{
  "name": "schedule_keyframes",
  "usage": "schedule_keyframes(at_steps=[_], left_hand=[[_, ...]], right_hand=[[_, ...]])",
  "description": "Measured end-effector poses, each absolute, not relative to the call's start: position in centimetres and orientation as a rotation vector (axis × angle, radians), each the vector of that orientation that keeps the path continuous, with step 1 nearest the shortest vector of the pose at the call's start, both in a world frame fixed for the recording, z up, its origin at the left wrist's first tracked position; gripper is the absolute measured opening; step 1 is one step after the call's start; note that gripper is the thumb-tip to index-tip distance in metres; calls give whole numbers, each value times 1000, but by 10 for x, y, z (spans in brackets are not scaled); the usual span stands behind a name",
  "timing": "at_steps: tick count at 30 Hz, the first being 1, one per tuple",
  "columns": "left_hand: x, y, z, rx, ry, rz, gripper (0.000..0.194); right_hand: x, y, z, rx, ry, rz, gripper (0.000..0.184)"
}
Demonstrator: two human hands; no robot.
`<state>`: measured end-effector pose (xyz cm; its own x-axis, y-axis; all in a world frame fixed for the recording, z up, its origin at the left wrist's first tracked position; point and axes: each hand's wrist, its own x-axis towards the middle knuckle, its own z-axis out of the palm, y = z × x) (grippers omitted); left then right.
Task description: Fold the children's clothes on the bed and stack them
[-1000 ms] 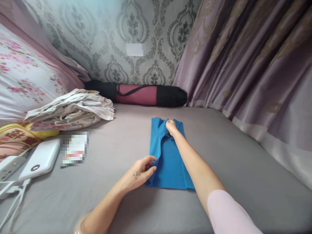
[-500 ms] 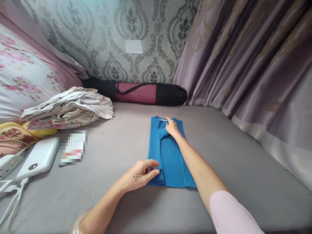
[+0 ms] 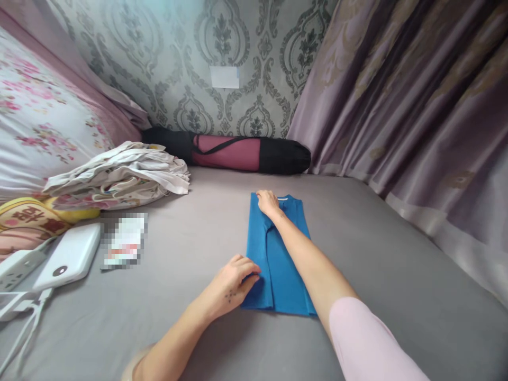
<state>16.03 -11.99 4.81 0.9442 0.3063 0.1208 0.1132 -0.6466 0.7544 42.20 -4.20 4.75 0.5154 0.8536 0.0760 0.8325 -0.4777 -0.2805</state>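
Observation:
A blue shirt (image 3: 288, 275) lies folded into a narrow rectangle on the grey bed sheet, its sleeves laid inward and its collar at the far end. Near the lower left edge, my left hand (image 3: 237, 281) pinches the fabric between thumb and fingers. My right hand (image 3: 268, 202) reaches across to the far left part of the shirt, beside the collar, with its fingers bent down onto the cloth. Its fingertips are partly hidden. The right forearm covers part of the shirt's right side.
A black and maroon long bag (image 3: 226, 153) lies against the wall. To the left are piled pale cloths (image 3: 130, 172), a white power bank (image 3: 73, 254), a power strip (image 3: 19, 267) with cables and a blurred packet (image 3: 126, 238). Purple curtains (image 3: 377, 106) hang at right.
My right hand has moved left from the collar's middle to the shirt's far left part. My left hand's fingers have closed on the lower left edge. The view has shifted slightly.

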Motion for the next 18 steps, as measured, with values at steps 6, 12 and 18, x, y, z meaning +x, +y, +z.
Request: schedule_keyframes(at_steps=[6,12,18], left_hand=[[159,-118,43,2384,165,254,22],[156,-116,39,2359,84,72,51],[153,-115,40,2339,81,-47,48]], right_hand=[[436,-12,43,-2507,-1402,147,32],[439,2,36,-2482,-1406,134,25],[433,0,23,-2409,-1457,77,29]])
